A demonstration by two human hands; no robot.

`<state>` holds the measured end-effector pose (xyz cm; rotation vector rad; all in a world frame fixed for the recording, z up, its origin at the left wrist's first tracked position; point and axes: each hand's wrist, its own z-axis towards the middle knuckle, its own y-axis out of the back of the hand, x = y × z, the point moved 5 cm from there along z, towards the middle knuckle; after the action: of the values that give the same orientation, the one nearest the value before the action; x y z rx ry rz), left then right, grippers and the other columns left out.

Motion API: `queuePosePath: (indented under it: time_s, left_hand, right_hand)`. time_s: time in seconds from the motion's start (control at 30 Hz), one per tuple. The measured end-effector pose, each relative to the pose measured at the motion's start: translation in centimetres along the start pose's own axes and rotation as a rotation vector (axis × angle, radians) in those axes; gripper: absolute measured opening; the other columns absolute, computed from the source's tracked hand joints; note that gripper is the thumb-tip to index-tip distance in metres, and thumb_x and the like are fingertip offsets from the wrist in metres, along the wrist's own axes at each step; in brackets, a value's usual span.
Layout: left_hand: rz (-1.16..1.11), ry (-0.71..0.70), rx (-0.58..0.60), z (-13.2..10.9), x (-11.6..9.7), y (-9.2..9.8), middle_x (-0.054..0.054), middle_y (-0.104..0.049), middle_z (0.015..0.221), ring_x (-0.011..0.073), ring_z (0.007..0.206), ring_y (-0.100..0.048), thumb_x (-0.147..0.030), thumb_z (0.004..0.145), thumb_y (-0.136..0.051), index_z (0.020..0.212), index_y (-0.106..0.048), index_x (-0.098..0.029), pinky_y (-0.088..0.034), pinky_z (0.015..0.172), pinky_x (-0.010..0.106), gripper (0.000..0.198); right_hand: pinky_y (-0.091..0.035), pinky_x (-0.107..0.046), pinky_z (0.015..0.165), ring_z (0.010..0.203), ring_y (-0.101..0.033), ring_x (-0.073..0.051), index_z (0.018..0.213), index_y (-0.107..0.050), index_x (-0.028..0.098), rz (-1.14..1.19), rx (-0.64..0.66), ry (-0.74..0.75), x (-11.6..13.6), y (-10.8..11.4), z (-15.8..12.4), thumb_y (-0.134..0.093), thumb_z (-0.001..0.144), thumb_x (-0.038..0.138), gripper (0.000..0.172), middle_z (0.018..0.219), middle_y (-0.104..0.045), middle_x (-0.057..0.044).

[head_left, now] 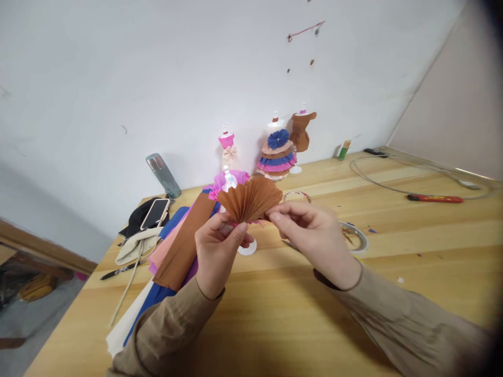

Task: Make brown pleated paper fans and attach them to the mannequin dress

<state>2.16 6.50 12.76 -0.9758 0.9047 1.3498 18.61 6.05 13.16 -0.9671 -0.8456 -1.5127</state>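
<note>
A pleated fan of brown crepe paper (253, 198) is held up over the table in both hands. The gathered base of the fan is pinched between the thumb and fingers of my left hand (220, 246). At its right edge, my right hand (308, 230) pinches the paper. Partly hidden behind the fan is a small white dress form (229, 180) with pink ruffled paper, and a round white base (247, 247) shows below. A stack of crepe paper strips, brown on top (184, 246), lies left of my left hand.
Dressed mini forms, one with tiered ruffles (277, 157), stand by the wall. A flask (163, 175), phone (155, 213), pouch (137, 246) and pen (121, 270) are at left. Tape rolls (353, 236), a cable (377, 186), a red-black knife-like tool (435, 198) and a glue stick (344, 150) lie right.
</note>
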Motion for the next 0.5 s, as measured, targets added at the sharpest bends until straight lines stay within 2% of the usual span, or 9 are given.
queuePosePath:
  time_s: [0.13,0.23,0.3,0.37,0.5]
  left_hand:
    - [0.007,-0.015,-0.025,0.0,0.0,0.2,0.001,-0.069,0.052,0.0110,0.045,-0.062,-0.022,0.072,-0.073,0.077,-0.065,-0.012,-0.052,0.047,0.020,0.013]
    - [-0.026,-0.010,-0.040,0.0,0.3,0.5,0.000,-0.069,0.053,0.0101,0.044,-0.062,-0.022,0.074,-0.072,0.074,-0.062,-0.014,-0.052,0.048,0.019,0.013]
    - [-0.062,0.001,-0.027,0.1,0.6,0.6,0.000,-0.069,0.054,0.0097,0.045,-0.062,-0.023,0.075,-0.072,0.072,-0.061,-0.014,-0.052,0.049,0.019,0.014]
    - [-0.103,0.017,-0.006,0.2,0.8,0.7,0.000,-0.069,0.055,0.0096,0.046,-0.062,-0.024,0.076,-0.072,0.072,-0.060,-0.015,-0.052,0.049,0.019,0.015]
    - [-0.123,0.036,0.021,0.3,1.0,0.6,-0.001,-0.069,0.056,0.0098,0.046,-0.062,-0.025,0.076,-0.072,0.075,-0.063,-0.016,-0.051,0.047,0.018,0.013]
  right_hand:
    - [-0.029,-0.023,0.039,0.039,-0.035,-0.007,0.068,-0.066,0.017,0.044,0.044,-0.102,-0.4,-0.4,0.0,-0.063,0.072,0.035,0.019,0.044,-0.044,0.006]
    - [-0.031,-0.024,0.042,0.042,-0.039,-0.008,0.064,-0.064,0.017,-0.018,0.059,-0.038,-0.2,-0.5,-0.6,-0.062,0.075,0.034,0.020,0.046,-0.047,0.004]
    - [-0.031,-0.024,0.043,0.044,-0.041,-0.008,0.059,-0.063,0.017,-0.086,0.133,-0.001,-0.5,-1.2,-1.1,-0.061,0.076,0.033,0.023,0.048,-0.050,0.002]
    - [-0.031,-0.023,0.043,0.045,-0.041,-0.008,0.058,-0.063,0.017,-0.101,0.211,-0.030,-1.4,-2.1,-1.5,-0.060,0.076,0.033,0.025,0.049,-0.052,0.001]
    - [-0.033,-0.023,0.043,0.044,-0.041,-0.009,0.078,-0.069,0.016,0.011,0.187,-0.136,-2.9,-2.7,-1.5,-0.062,0.074,0.036,0.022,0.050,-0.050,0.004]
